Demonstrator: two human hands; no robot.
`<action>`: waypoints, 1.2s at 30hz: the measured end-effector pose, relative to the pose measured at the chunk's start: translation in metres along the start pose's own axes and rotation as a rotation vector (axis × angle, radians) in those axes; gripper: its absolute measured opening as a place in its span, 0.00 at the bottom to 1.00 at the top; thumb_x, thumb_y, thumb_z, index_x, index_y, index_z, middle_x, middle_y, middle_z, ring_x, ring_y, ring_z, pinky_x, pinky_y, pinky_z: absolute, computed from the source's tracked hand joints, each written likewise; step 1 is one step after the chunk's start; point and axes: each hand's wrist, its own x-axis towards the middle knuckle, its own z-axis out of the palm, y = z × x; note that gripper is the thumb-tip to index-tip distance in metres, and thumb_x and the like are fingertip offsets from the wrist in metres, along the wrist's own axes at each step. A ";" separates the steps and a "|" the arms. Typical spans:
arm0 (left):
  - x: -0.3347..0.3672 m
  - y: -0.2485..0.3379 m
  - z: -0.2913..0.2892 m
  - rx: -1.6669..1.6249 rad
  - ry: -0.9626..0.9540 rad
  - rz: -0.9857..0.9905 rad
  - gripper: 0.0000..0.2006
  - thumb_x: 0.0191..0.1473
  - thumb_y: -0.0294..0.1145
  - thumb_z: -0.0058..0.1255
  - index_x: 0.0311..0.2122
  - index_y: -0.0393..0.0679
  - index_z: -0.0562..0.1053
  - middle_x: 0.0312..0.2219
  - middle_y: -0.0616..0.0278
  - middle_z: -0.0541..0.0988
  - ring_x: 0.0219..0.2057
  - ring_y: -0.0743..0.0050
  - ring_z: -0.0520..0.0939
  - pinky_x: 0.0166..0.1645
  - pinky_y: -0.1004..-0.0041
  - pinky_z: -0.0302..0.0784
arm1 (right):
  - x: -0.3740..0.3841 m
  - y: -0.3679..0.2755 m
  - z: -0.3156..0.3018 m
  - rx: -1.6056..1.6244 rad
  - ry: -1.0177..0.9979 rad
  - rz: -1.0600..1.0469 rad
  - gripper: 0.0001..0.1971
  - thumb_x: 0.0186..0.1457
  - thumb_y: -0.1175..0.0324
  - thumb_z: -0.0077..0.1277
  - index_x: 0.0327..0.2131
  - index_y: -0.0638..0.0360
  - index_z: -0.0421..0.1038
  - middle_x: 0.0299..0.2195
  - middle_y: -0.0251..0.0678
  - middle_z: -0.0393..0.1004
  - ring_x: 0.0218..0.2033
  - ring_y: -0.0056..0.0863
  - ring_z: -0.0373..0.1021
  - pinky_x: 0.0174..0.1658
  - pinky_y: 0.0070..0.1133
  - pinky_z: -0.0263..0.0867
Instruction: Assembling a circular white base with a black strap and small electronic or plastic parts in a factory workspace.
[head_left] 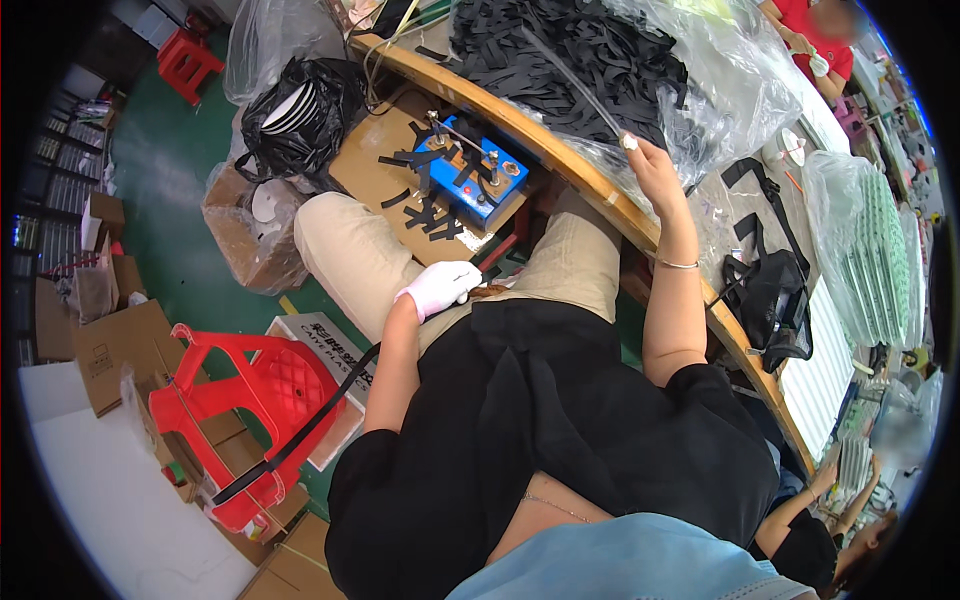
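Observation:
My right hand (655,172) is raised over the bench edge, pinching one end of a long thin grey strip (572,78), with white covering on a fingertip. The strip slants over a heap of short black straps (560,50) on clear plastic. In a white glove, my left hand (442,286) rests at my lap with curled fingers; what they hold, if anything, is hidden. Beyond my knees stands a blue box-shaped device (470,178) with metal posts and a rod across its top. Cut black strap pieces (432,215) lie on and around it, over cardboard (372,160).
The wooden bench edge (640,222) runs diagonally past my right arm. A black bag (775,295) lies on the bench, near plastic-wrapped green trays (870,255). At left are a red stool (250,400), a long black strap (300,437) and an open carton (240,215). Other people work at right.

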 end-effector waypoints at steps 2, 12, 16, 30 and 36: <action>0.004 0.003 -0.001 0.024 -0.005 0.001 0.15 0.55 0.40 0.41 0.35 0.37 0.73 0.22 0.62 0.75 0.21 0.77 0.72 0.32 0.75 0.69 | 0.001 0.026 0.000 -0.115 0.064 -0.161 0.20 0.61 0.56 0.41 0.48 0.62 0.70 0.20 0.18 0.59 0.21 0.08 0.52 0.22 0.12 0.49; 0.007 -0.006 0.001 -0.031 -0.012 -0.013 0.15 0.55 0.40 0.41 0.35 0.37 0.73 0.24 0.62 0.75 0.22 0.76 0.73 0.33 0.75 0.69 | -0.064 -0.032 -0.010 -0.089 -0.453 -0.024 0.19 0.60 0.61 0.42 0.49 0.63 0.68 0.30 0.29 0.71 0.32 0.15 0.63 0.37 0.16 0.60; 0.009 -0.008 0.001 -0.008 -0.014 -0.020 0.16 0.54 0.40 0.41 0.35 0.37 0.73 0.24 0.62 0.76 0.23 0.76 0.73 0.33 0.75 0.69 | -0.067 -0.036 -0.001 -0.297 -0.400 0.029 0.18 0.57 0.58 0.44 0.47 0.58 0.70 0.34 0.46 0.76 0.36 0.31 0.72 0.41 0.23 0.65; 0.008 -0.009 0.003 -0.034 -0.004 0.002 0.14 0.55 0.39 0.43 0.34 0.38 0.73 0.23 0.66 0.75 0.21 0.81 0.71 0.30 0.78 0.68 | -0.063 -0.062 0.027 -0.586 -0.252 -0.031 0.16 0.52 0.60 0.44 0.42 0.54 0.73 0.30 0.51 0.75 0.34 0.46 0.72 0.40 0.30 0.66; 0.005 -0.007 0.001 -0.039 -0.008 -0.014 0.14 0.56 0.39 0.42 0.34 0.38 0.73 0.22 0.67 0.74 0.21 0.82 0.71 0.29 0.78 0.67 | -0.063 -0.056 0.016 -0.461 -0.279 -0.078 0.16 0.53 0.60 0.45 0.41 0.58 0.73 0.25 0.50 0.74 0.28 0.39 0.72 0.35 0.28 0.66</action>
